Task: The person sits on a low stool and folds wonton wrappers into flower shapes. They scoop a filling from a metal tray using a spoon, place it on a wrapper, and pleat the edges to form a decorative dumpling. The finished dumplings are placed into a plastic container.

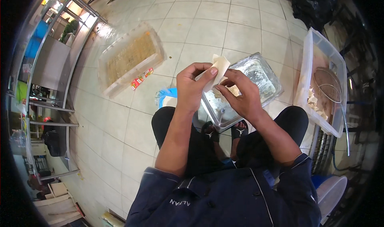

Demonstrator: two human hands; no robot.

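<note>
My left hand [192, 81] pinches a pale, thin folded sheet [219, 66], like a dough wrapper, between thumb and fingers. Close against its right side is my right hand [245, 94], with bent fingers and the thumb drawn in; whatever its fingertips hold is hidden. Under both hands, in front of my knees, sits a rectangular metal tray [262, 77] smeared with white residue. Some light-brown crumbly food shows inside it, partly behind my right hand.
On the tiled floor to the left are a plastic tub [105, 77] with a brownish layer, a red packet [138, 82] and a blue plastic bag [166, 94]. A white bin [306, 73] at right holds a wire strainer [328, 83] and pale folded pieces [312, 99]. Metal shelving [68, 67] lines the left.
</note>
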